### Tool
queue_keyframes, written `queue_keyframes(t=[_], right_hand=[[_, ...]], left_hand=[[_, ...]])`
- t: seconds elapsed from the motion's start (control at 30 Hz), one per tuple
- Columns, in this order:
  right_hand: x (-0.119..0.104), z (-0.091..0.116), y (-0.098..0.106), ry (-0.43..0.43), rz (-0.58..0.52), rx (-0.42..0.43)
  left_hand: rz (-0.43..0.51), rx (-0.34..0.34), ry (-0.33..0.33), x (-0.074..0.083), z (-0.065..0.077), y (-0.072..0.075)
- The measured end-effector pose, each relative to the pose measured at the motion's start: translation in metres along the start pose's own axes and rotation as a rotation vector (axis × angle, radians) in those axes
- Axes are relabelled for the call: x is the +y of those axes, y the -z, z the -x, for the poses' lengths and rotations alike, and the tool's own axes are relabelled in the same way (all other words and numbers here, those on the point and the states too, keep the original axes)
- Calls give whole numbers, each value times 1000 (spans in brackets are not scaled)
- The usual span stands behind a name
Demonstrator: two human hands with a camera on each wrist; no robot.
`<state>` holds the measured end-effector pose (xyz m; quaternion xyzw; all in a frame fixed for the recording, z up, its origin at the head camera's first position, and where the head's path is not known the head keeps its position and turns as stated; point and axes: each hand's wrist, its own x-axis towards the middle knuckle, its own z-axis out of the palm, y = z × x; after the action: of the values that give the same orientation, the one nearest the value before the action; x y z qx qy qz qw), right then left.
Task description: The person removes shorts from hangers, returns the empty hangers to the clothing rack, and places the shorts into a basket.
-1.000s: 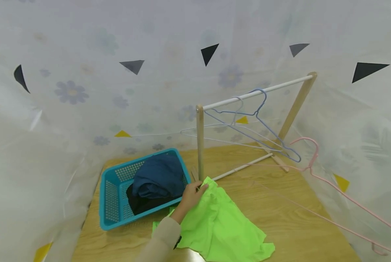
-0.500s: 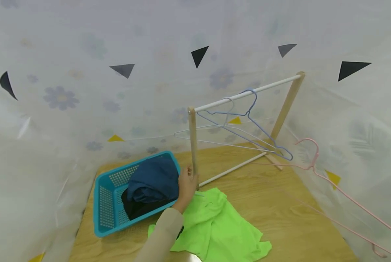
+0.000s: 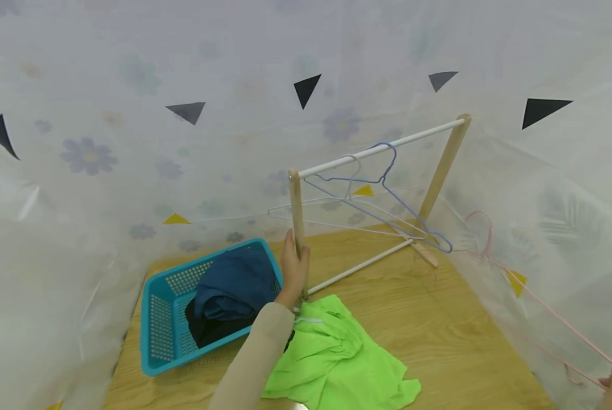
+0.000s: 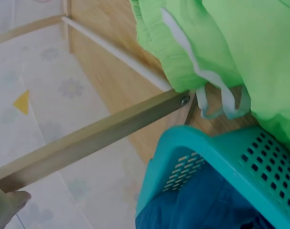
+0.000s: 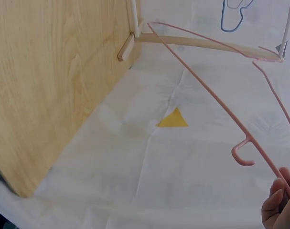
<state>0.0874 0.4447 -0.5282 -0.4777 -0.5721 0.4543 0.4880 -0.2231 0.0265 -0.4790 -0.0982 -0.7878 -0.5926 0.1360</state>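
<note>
My left hand (image 3: 294,270) holds the near wooden post (image 3: 297,213) of a small clothes rack, fingers on one side and thumb on the other. In the left wrist view, part of that hand (image 4: 6,207) shows at the post's end. My right hand (image 5: 283,198) grips a pink clothes hanger (image 5: 221,102) by its side wire, off to the right of the table. Below the rack lies a bright green garment (image 3: 342,359) with a gathered waistband and a white drawstring (image 4: 183,40). A blue hanger (image 3: 403,200) and a pale hanger (image 3: 354,171) hang from the white rail (image 3: 424,134).
A teal plastic basket (image 3: 149,324) stands left of the rack, with a dark blue garment (image 3: 236,282) and a black one (image 3: 203,330) inside. The wooden table (image 3: 439,319) ends at the right near a plastic sheet wall (image 3: 567,188).
My left hand has left the green garment's top edge and moved up onto the rack's post. My right hand has come into view at the lower right as the pink hanger shifted.
</note>
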Motion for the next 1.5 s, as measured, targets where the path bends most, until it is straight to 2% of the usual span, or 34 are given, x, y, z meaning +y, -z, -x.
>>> queue_keyframes(t=[0.03, 0.13, 0.23, 0.43, 0.63, 0.73, 0.83, 0.93, 1.07, 1.17, 1.5], right_hand=[[-34, 23, -7, 22, -24, 28], [-81, 51, -22, 91, -12, 61], [-92, 52, -36, 163, 12, 36], [-97, 44, -69, 302, -70, 15], [-113, 38, -100, 243, -252, -10], [-119, 34, -113, 233, -279, -29], [-125, 29, -125, 216, -330, -63], [-131, 24, -137, 171, -446, -111], [-137, 20, -152, 143, -545, -173], [-140, 19, -160, 142, -543, -219], [-131, 20, -174, 28, -585, -331]], left_hand=[[12, 13, -10, 1, 0, -1], [44, 56, -34, 2, -1, -2], [40, 86, -28, 3, -2, -3], [-1, 111, -5, 4, -4, -4], [-3, 108, -14, 5, -5, -3], [-14, 106, -44, 5, -6, -3], [-25, 107, -69, 5, -6, -3], [-35, 111, -80, 5, -6, -4], [-44, 105, -90, 5, -6, -4], [-49, 98, -93, 5, -5, -3], [-63, 102, -110, 2, -4, -3]])
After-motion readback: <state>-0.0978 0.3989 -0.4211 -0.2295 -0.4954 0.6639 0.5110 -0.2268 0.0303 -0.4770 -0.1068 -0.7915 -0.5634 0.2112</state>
